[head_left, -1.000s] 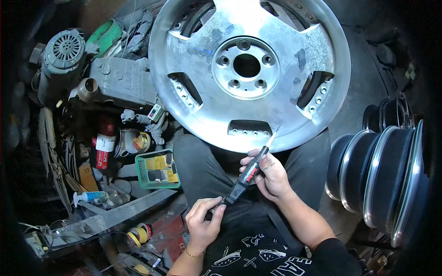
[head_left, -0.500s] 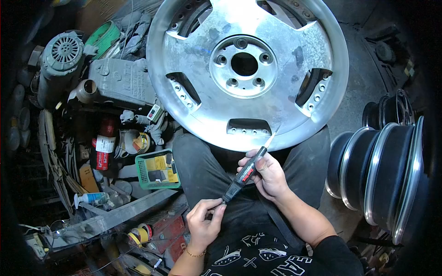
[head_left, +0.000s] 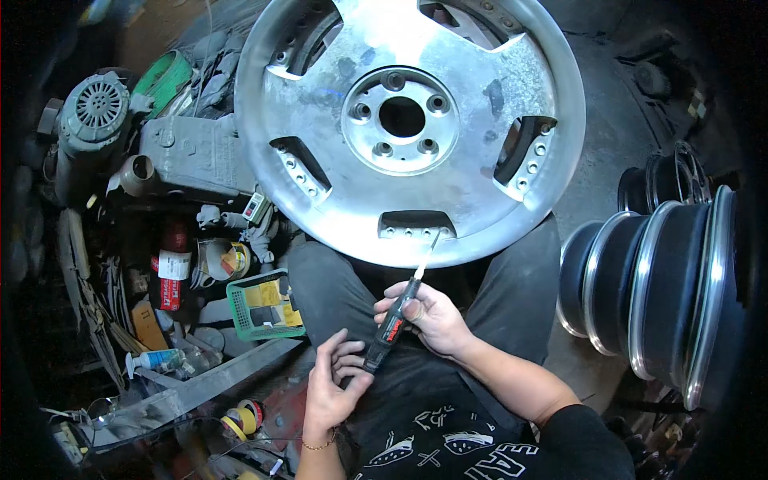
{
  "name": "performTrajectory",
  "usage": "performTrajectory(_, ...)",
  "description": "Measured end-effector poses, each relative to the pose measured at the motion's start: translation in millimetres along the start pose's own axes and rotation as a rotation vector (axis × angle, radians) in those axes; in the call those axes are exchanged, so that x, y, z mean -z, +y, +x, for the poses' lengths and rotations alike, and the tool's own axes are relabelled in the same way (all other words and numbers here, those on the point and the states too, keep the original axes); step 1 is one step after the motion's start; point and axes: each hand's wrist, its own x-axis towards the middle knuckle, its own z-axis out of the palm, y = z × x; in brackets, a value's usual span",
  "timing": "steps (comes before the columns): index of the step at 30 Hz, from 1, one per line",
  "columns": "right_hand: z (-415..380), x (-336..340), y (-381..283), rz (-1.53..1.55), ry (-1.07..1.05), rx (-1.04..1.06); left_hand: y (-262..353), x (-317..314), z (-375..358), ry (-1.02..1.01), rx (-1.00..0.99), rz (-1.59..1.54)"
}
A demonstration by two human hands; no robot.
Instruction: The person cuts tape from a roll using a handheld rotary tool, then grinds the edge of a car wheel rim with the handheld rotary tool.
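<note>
My right hand point(head_left: 432, 320) grips a black pen-shaped power tool point(head_left: 390, 326) with red lettering and a slim pale pointed tip. The tip reaches up over the lower rim of a large bare-metal car wheel point(head_left: 468, 204), overlapping the right end of its bottom opening. Beside the tool's rear end is my left hand point(head_left: 336, 380), fingers spread apart and holding nothing. The wheel faces up at my knees, with a round center bore ringed by several bolt holes. Its face shows dull, mottled patches.
Several wheel rims point(head_left: 652, 288) stand on edge at right. A grey motor point(head_left: 98, 112) and a dusty metal housing point(head_left: 192, 156) lie at left. Near my left knee sits a green basket point(head_left: 240, 310) of sandpaper pieces. A metal beam point(head_left: 212, 376) and tape rolls point(head_left: 240, 420) are below it.
My left hand has let go of the tool's rear end and its fingers have spread. The tool's tip now points more upward, nearer the wheel's bottom opening. The whole view has shifted slightly.
</note>
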Motion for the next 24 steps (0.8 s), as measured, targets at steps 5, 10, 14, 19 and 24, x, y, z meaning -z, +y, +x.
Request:
performTrajectory(5, 2.6, -4.8, 11.0, -0.045, -0.061, -0.036, -0.2, 0.2, -1.8, -0.119, 0.187, -0.012)
performTrajectory(10, 1.0, -3.0, 11.9, -0.097, -0.084, -0.068, -7.7, -10.1, -3.3, -0.064, 0.208, -0.039)
performTrajectory(14, 1.5, -2.7, 15.3, -0.106, -0.124, -0.063, -8.2, -9.0, -1.8, -0.048, 0.279, -0.098)
performTrajectory(19, 3.2, -0.3, 17.6, -0.082, -0.114, -0.063, -8.1, -11.1, -0.7, -0.028, 0.283, -0.046)
performTrajectory(24, 3.7, 0.5, 16.9, -0.079, -0.098, -0.064, -5.3, -13.9, -2.7, -0.026, 0.197, -0.153)
